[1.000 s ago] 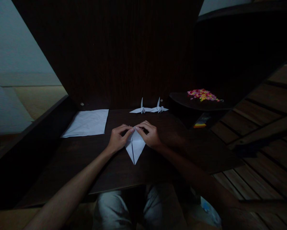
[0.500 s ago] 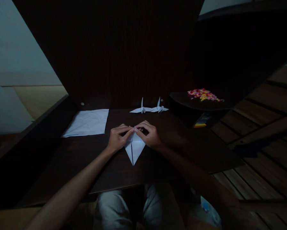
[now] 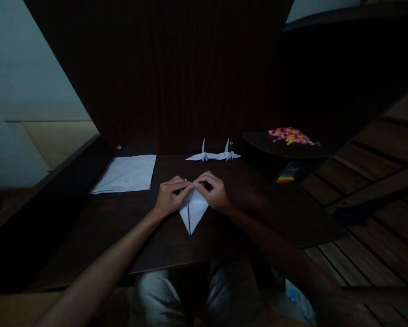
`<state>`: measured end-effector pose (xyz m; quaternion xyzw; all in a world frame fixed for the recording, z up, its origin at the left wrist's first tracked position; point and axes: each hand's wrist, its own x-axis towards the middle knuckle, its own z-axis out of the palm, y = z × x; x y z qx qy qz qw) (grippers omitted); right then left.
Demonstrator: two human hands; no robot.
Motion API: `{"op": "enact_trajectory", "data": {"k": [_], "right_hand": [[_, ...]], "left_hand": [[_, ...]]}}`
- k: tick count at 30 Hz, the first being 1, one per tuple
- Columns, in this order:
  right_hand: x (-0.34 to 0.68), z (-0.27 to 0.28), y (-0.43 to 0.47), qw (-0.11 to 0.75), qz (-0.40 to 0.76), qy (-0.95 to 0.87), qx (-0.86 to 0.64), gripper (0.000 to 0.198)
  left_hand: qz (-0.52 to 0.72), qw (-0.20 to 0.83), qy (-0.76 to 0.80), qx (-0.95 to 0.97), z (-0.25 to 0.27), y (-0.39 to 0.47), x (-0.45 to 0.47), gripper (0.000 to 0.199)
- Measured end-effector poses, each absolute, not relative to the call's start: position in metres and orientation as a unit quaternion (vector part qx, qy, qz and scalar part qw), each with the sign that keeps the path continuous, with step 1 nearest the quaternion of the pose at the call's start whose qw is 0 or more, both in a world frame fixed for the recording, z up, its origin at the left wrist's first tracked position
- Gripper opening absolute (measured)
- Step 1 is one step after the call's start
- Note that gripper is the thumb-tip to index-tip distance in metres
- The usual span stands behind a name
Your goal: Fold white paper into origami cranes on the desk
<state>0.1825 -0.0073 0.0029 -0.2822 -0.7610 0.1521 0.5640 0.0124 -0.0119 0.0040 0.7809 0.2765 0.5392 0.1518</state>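
Thumb and fingertips of the left hand point(image 3: 168, 196) and right hand point(image 3: 215, 193) pinch the top of a folded white paper point(image 3: 193, 212), the thumbs nearly meeting; how far the hidden fingers curl behind it cannot be told. Nearest the viewer are the person's trousered legs point(image 3: 161, 290), below the front edge of the dark desk top point(image 3: 163, 245). The paper's lower point aims at that edge, with a strip of wood between them; a dark slit runs up from the point between two flaps, whose slanting outer edges widen upward toward the hands.

To the left, a broad stretch of desk separates the left forearm from the raised side panel point(image 3: 54, 200). Beyond the left hand, flat white sheets point(image 3: 127, 175) lie near that panel, their right edge well apart from the fingers. Past the hands, across a narrower band of wood, two folded paper cranes point(image 3: 228, 156) sit end to end along the foot of the back panel point(image 3: 176, 81). On the right, beyond more dark desk, a round-fronted shelf point(image 3: 254, 140) bears a heap of small pink, red and yellow pieces point(image 3: 290, 135).
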Motion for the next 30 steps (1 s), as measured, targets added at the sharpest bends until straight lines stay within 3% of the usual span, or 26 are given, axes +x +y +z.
{"op": "enact_trajectory", "data": {"k": [30], "right_hand": [[0.1830,0.0053,-0.0087,0.562,0.179,-0.751,-0.298,0.003]], "left_hand": [[0.531,0.147,0.302,0.778,0.0029,-0.0133,0.0123,0.011]]}}
